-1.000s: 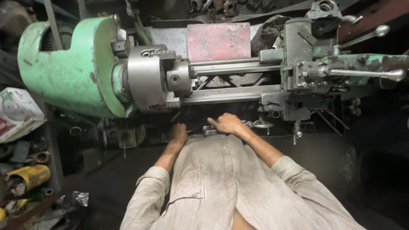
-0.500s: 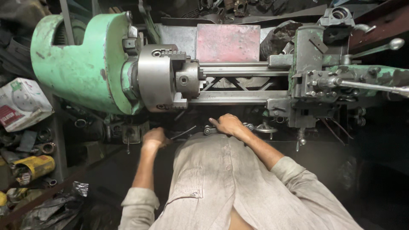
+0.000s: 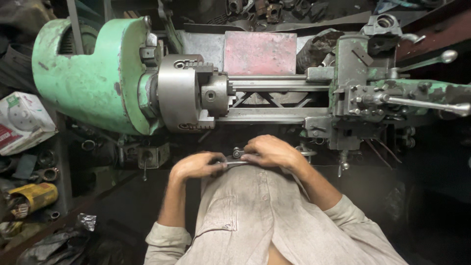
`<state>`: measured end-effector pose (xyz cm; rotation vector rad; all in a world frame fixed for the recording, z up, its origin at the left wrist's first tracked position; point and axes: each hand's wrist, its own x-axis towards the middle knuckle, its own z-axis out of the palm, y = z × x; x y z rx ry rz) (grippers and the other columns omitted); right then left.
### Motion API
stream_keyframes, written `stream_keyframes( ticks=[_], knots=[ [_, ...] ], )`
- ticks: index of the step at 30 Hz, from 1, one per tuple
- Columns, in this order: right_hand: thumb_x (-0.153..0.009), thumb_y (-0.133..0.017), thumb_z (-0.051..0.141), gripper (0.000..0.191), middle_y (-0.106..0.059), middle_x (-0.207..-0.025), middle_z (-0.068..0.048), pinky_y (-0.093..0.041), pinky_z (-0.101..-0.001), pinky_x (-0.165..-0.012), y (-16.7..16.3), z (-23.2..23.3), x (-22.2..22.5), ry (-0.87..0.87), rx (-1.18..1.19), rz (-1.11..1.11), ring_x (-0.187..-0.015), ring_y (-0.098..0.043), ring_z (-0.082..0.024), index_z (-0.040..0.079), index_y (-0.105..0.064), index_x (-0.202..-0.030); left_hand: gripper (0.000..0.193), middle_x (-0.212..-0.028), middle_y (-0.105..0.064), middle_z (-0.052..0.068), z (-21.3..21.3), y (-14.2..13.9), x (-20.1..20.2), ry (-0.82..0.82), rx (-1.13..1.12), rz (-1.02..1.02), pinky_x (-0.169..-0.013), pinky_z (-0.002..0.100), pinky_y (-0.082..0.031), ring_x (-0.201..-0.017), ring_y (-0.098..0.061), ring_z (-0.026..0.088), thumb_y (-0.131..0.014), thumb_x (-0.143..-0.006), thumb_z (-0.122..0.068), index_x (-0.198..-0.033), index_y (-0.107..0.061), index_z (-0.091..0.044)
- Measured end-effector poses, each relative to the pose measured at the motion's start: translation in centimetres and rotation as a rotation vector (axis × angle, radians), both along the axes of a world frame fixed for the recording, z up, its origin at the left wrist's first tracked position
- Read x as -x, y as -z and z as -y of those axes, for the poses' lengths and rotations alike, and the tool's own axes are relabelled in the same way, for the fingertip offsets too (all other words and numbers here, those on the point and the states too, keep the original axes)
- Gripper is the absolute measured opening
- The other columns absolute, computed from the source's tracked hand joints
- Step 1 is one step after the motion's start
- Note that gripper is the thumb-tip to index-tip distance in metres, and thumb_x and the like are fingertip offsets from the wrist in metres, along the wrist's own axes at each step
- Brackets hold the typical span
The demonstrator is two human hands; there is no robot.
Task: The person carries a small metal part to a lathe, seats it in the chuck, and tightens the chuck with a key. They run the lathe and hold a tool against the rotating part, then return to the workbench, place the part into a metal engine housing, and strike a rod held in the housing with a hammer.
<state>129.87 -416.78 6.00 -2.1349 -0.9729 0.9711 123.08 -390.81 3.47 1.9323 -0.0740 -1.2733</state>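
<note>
— So what have you got there?

— Well, a small metal tool (image 3: 234,161), greyish, lying crosswise just in front of my shirt (image 3: 255,216), at the near edge of the lathe. Too much of it is covered to say exactly what kind it is.

— Both hands on it?

— Yes. My left hand (image 3: 196,165) is curled around its left end, fingers closed on it. My right hand (image 3: 269,151) is wrapped over the right part, knuckles up, gripping from above. The two hands almost touch.

— And beyond them?

— Farther off sits the steel chuck (image 3: 184,93) with a short round piece (image 3: 214,94) clamped in its jaws, facing right. Left of it is the green headstock (image 3: 86,81). The bed rails (image 3: 274,100) run right to the carriage (image 3: 358,95), where a long handle with a ball end (image 3: 427,104) sticks out to the right.

— Anything off to the side?

— Down at the left, a white cardboard box (image 3: 22,120) and a yellow can (image 3: 32,195) among scrap parts.
</note>
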Motion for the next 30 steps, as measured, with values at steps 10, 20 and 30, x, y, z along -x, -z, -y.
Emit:
stream_keyframes(
  ticks=[10, 20, 30],
  knots=[
    [-0.099, -0.057, 0.047, 0.047, -0.072, -0.077, -0.022, -0.054, -0.0474, -0.069, -1.1, -0.7, 1.7, 0.361, 0.242, -0.048, -0.074, -0.069, -0.039, 0.006, -0.079, -0.09, 0.055, -0.095, -0.074, 0.021, 2.2, -3.4, -1.7, 0.176, 0.054, 0.496, -0.076, 0.048, -0.055, -0.089, -0.072, 0.039, -0.075, -0.08, -0.041, -0.123, -0.068, -0.008],
    [-0.104, -0.057, 0.025, 0.032, -0.068, -0.073, -0.01, -0.052, -0.0365, -0.059, -0.5, -0.6, 3.9, 0.758, -0.37, 0.008, -0.064, -0.063, -0.018, 0.0, -0.071, -0.089, 0.035, -0.094, -0.073, 0.02, 3.6, -5.8, -2.9, 0.2, 0.125, 0.516, -0.075, 0.049, -0.054, -0.089, -0.07, 0.04, -0.068, -0.092, -0.033, -0.113, -0.068, -0.005],
    [-0.094, -0.065, 0.039, 0.034, -0.076, -0.091, -0.014, -0.056, -0.0424, -0.073, 2.0, 7.6, 0.8, 0.281, 0.197, 0.089, -0.08, -0.072, -0.032, 0.009, -0.078, -0.104, 0.04, -0.113, -0.062, 0.012, -0.7, -13.2, -6.2, -0.245, -0.101, 1.393, -0.094, 0.042, -0.053, -0.107, -0.061, 0.031, -0.076, -0.083, 0.003, -0.12, -0.07, -0.009]
  ],
)
